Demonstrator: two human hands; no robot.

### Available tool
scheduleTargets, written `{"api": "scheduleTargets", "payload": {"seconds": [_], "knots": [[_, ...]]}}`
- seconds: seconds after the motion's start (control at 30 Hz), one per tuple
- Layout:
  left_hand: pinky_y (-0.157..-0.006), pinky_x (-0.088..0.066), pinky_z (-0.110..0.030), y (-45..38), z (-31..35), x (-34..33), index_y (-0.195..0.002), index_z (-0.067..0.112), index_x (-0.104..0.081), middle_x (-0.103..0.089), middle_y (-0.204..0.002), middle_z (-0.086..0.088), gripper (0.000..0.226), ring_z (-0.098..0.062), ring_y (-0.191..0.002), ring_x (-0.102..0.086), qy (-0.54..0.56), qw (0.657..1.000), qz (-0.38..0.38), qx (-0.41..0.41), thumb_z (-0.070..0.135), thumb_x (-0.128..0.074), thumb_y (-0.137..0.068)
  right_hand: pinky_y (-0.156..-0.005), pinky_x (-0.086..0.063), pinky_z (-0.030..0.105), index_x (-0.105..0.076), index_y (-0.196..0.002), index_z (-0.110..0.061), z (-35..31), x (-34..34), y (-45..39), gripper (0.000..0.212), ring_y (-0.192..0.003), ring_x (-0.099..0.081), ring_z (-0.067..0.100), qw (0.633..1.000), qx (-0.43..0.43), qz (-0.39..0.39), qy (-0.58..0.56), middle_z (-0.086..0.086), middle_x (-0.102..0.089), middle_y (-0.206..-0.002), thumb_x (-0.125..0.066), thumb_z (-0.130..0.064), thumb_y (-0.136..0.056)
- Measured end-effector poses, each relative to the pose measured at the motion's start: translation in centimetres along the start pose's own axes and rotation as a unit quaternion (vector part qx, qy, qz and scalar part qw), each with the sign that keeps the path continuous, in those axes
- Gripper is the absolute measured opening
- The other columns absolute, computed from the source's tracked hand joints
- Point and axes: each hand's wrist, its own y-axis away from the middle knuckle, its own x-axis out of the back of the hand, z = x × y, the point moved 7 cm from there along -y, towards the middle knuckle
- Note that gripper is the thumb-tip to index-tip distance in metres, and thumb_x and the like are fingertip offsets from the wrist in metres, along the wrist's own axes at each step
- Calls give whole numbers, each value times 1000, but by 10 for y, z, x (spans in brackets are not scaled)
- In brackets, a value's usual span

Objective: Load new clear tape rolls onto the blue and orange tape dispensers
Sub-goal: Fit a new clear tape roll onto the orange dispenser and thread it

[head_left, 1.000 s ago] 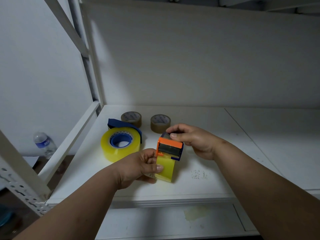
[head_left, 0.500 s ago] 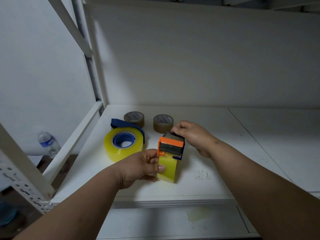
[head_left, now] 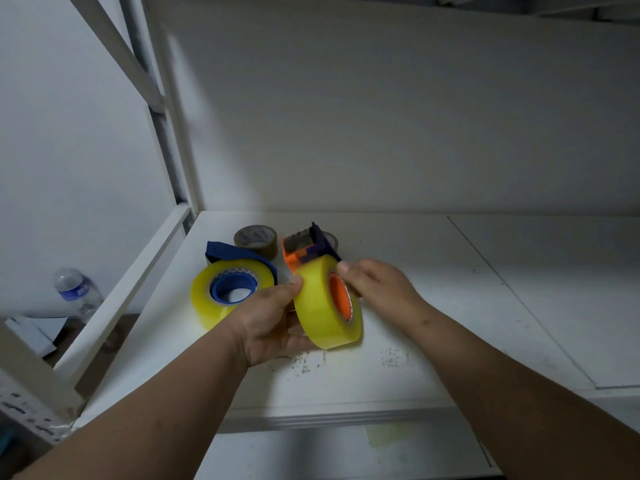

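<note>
A yellowish clear tape roll (head_left: 323, 308) sits on the orange dispenser (head_left: 298, 249), held upright just above the white shelf (head_left: 433, 306). My left hand (head_left: 268, 320) grips the roll from its left side and underneath. My right hand (head_left: 377, 289) holds the roll's right face by the orange hub, fingertips at the dispenser's dark blue edge. The dispenser's cutter end points away from me. To the left, a second clear roll (head_left: 228, 292) lies flat on the blue dispenser (head_left: 239, 254), its blue hub showing.
Two brown tape rolls stand at the back of the shelf, one (head_left: 256, 239) in plain view, the other (head_left: 330, 239) mostly hidden behind the orange dispenser. A water bottle (head_left: 74, 291) stands on the floor at left, beyond the white rack post (head_left: 166, 133).
The orange dispenser with its roll has been turned, so the cutter end now faces away and the roll's orange hub shows. My right hand moved from the cutter end onto the roll's right face.
</note>
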Motion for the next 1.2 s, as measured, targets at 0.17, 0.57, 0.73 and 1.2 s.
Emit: {"api": "scheduleTargets", "payload": {"seconds": [0.17,0.57,0.73,1.2], "knots": [[-64,-61,-51,-9,-3,-5,-116,4,-65,-75,-107,-20,52,-35,-92,-75,15,999,10,36,48,-44,-97,-87,-44,36,-52,-80,-32,-7,-31,2,44,-90,-59,12,974,36,-131,181,-14,-62,-87,-62,-70,-60],[-67,-62,-40,-7,12,-11,-120,6,-62,-69,-108,-16,38,-29,-92,-68,-54,993,100,27,36,-50,-99,-83,-35,42,-43,-80,-32,-15,-48,-13,26,-79,-51,20,929,71,-53,359,-11,-46,-70,-50,-56,-77],[-97,-53,-48,-6,5,-5,-122,5,-56,-63,-113,-12,35,-32,-110,-62,-145,979,140,38,27,-59,-95,-97,-35,46,-60,-108,-24,-2,-71,-12,49,-100,-58,24,900,38,-89,426,-1,-65,-101,-52,-62,-78],[-91,-55,-38,-17,15,-4,-152,14,-31,-53,-137,-9,65,-23,-109,-58,-177,973,145,-16,24,-59,-95,-103,-24,44,-53,-98,-25,3,-63,-26,26,-100,-54,25,891,37,-163,421,-8,-49,-76,-51,-48,-86]]}}
